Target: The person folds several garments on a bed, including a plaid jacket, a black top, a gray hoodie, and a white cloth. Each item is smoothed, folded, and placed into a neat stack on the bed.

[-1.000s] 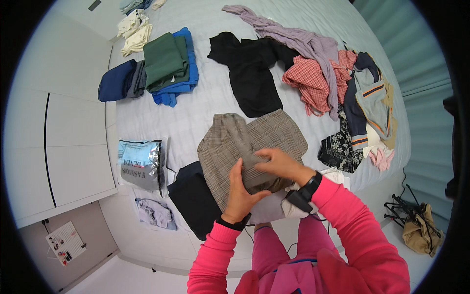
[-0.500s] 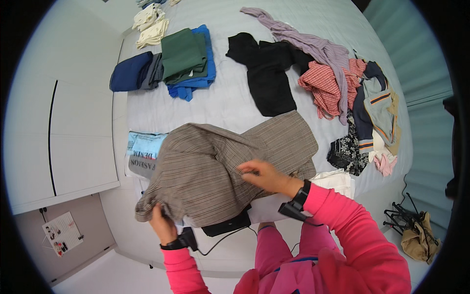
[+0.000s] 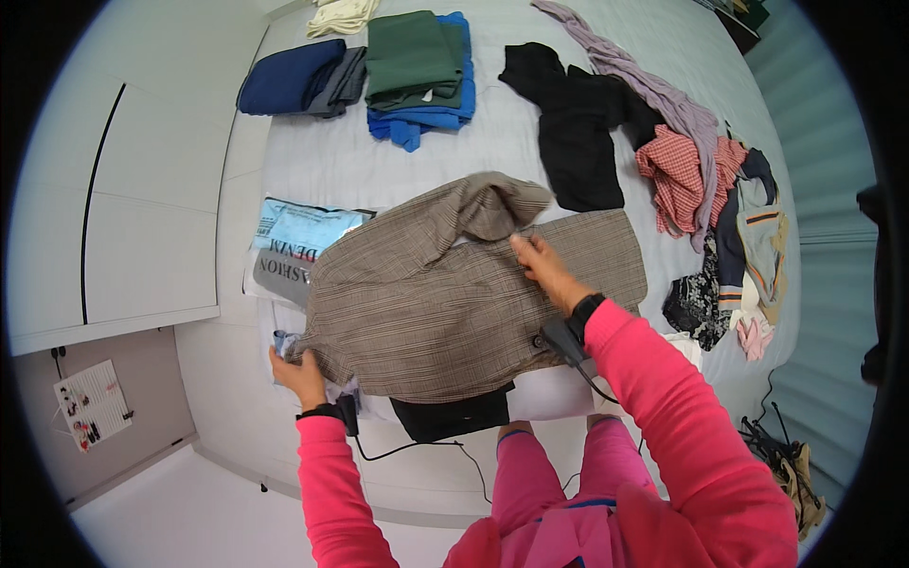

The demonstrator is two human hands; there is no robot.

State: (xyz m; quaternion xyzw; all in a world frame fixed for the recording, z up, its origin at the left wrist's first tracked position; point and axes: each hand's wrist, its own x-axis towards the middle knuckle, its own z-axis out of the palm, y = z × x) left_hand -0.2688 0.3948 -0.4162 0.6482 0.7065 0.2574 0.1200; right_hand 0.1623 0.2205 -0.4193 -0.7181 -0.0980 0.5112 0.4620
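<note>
Left hand [image 3: 301, 377] gripped left end of brown checked jacket [image 3: 426, 312]; right hand [image 3: 551, 270] pinched its upper middle. Jacket lay spread across bed [image 3: 507, 142], unfolded. Beyond jacket: green garment [image 3: 409, 57] lay folded, black top [image 3: 579, 142] loose.

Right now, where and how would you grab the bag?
Probably pinch the left edge of the bag, coming in from the left: it lies fairly flat with that edge uncovered, while the jacket covers part of its lower right. Of the hands, the left hand is nearer, but it holds the jacket's left end.
</note>
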